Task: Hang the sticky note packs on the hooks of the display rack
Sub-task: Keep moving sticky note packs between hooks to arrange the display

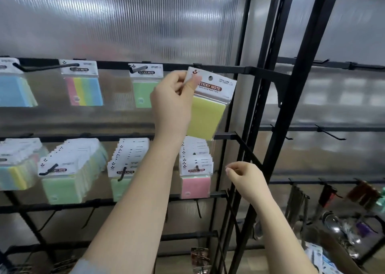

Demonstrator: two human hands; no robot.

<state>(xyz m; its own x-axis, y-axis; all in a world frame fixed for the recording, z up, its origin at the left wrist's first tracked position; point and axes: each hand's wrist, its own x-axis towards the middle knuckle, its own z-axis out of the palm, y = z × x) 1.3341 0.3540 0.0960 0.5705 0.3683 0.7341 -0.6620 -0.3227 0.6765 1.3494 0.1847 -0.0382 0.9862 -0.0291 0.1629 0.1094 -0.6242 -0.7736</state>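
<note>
My left hand [174, 99] pinches the white header card of a yellow sticky note pack [208, 107], tilted, in front of the top rail [229, 69] of the black display rack at its right end. The pack's round hang hole is visible and sits just below the rail. The hook there is hidden behind the pack. My right hand [243, 177] hovers lower right, near the rack's upright, fingers loosely curled and holding nothing. On the top row hang a green pack [143, 86], a multicolour pack [83, 86] and a blue pack [14, 86].
The second row holds full hooks: several pink packs [195, 173], green packs [123, 169] [68, 169] and pastel packs [16, 163]. Black uprights [270, 107] stand to the right. A neighbouring rack has bare hooks [331, 132] and other goods [343, 221] at the bottom right.
</note>
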